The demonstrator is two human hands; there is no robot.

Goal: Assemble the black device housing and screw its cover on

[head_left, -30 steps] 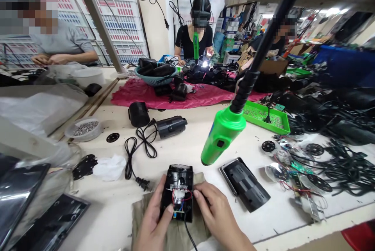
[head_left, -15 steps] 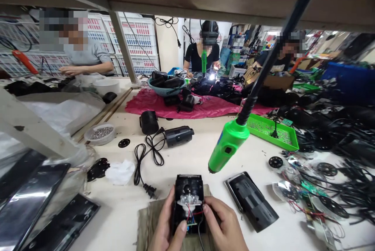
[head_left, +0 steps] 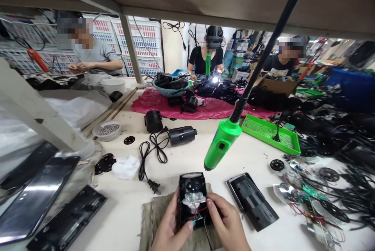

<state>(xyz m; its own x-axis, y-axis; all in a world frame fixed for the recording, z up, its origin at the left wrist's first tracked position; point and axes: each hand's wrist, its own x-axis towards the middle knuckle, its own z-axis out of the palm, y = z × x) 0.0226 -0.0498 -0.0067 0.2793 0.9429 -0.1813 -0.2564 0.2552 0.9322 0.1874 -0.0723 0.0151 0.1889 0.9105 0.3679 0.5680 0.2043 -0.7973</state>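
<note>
"What are the fingers doing?"

"Left hand grips the open black box. Right hand is at its edge; I can't tell if it pinches. Maybe they're fixing the red wires. That needs soft fingers."

"Which way's the box?"

"Open side up, long way pointing away, over the cloth."

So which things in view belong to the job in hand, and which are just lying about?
In the job:
- open black case, between left hand and right hand
- cloth under it
- probably the hanging green power screwdriver

Lying about, as far as I can judge:
- white tissue
- pink sheet
- blue basket
</note>
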